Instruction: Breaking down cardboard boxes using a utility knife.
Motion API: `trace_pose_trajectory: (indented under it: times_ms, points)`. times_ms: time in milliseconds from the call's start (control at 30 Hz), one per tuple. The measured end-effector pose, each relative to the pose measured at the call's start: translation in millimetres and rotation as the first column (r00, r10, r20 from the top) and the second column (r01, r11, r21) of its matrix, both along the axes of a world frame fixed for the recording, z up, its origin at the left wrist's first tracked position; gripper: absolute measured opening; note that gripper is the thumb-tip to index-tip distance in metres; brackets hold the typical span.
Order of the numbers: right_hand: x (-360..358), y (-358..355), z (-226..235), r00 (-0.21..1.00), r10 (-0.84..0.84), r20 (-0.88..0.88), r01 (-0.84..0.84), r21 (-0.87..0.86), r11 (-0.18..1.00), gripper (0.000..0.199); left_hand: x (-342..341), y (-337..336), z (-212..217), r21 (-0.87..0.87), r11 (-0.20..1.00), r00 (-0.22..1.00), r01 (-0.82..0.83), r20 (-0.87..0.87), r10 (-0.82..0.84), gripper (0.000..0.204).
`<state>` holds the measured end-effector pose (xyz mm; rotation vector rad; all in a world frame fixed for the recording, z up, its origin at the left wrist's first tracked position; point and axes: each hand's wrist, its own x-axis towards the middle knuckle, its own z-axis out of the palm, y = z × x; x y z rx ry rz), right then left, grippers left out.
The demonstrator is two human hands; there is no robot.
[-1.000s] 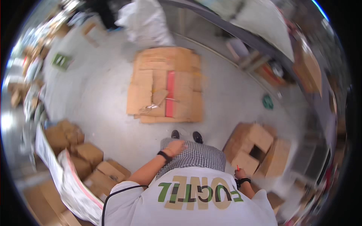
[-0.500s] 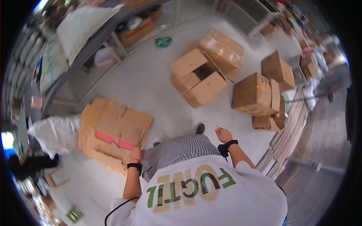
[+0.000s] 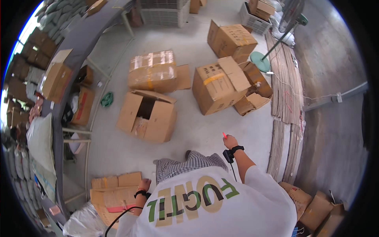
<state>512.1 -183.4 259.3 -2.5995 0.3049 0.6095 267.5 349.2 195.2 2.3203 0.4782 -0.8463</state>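
My right hand [image 3: 230, 141] is closed around a small bright red pointed object [image 3: 224, 135], whose tip sticks out past the fingers; its exact kind is too small to make out. A black strap with a small dark device [image 3: 228, 155] is on that wrist. At my left side, my left hand [image 3: 145, 184] hangs with fingers curled, and I see nothing in it. Nearest to it is a flattened cardboard carton [image 3: 114, 194] with a red strip, lower left. Ahead stand an open cardboard box [image 3: 160, 123] and a taped box [image 3: 205, 85] with its flap raised.
A clear-taped carton [image 3: 152, 71] and another box [image 3: 233, 39] stand farther off. The green-based fan [image 3: 260, 62] is beside stacked flat cardboard [image 3: 286, 87] on the right. A long grey table [image 3: 75, 47] runs along the left. More cartons [image 3: 316, 211] sit lower right.
My view has swung to the right, and the flattened carton now lies lower left. My left hand is apart from the carton's middle; my right hand still grips the red object.
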Motion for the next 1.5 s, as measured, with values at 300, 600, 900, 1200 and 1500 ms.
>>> trace_pose_trajectory:
  times_ms: [300,600,900,1200,1500]
  points:
    - [104,-62,-44,0.964,-0.220,-0.151,0.220,-0.016,0.975,0.033,140,-4,-15,0.151,0.981,0.982,0.118,-0.164,-0.092,0.034]
    - [222,-151,-52,0.972,-0.193,-0.133,0.190,-0.032,0.981,0.028,479,-193,94,0.020,0.997,0.951,0.073,0.300,-0.076,0.031]
    - [402,-296,-99,0.958,-0.276,-0.074,0.268,-0.106,0.958,0.026,434,-298,125,0.221,0.975,0.971,-0.027,0.239,-0.027,0.028]
    - [519,-351,-192,0.957,-0.147,-0.252,0.162,0.037,0.986,0.051,120,-410,156,0.300,0.950,0.940,-0.090,-0.289,0.180,0.020]
    - [484,-206,-188,0.944,0.311,0.110,-0.281,0.764,0.580,0.026,228,-534,185,0.241,0.709,0.658,-0.662,-0.265,0.705,0.037]
